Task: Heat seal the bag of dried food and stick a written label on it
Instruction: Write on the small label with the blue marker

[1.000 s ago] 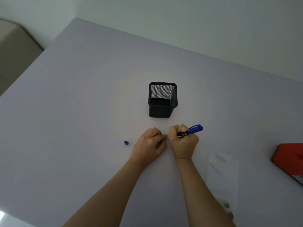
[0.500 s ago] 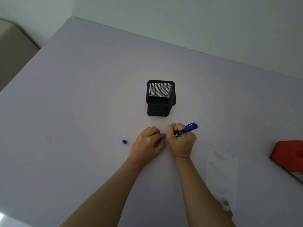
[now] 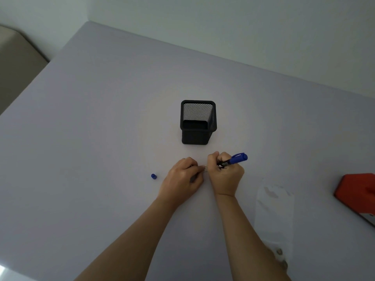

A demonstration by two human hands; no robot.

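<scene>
Almost nothing has moved. My hands have stayed put, so I think I am still writing. My right hand (image 3: 225, 175) is curled tight round the blue pen (image 3: 233, 160). My left hand (image 3: 182, 177), fingers bent, holds down the little label (image 3: 205, 168) between my hands. The bag (image 3: 274, 216) lies just right of my right arm.

Left hand (image 3: 183, 177), fingers curled, is holding down the label (image 3: 206, 168); right hand (image 3: 225, 175) is gripping the marker (image 3: 235, 159) beside it
</scene>
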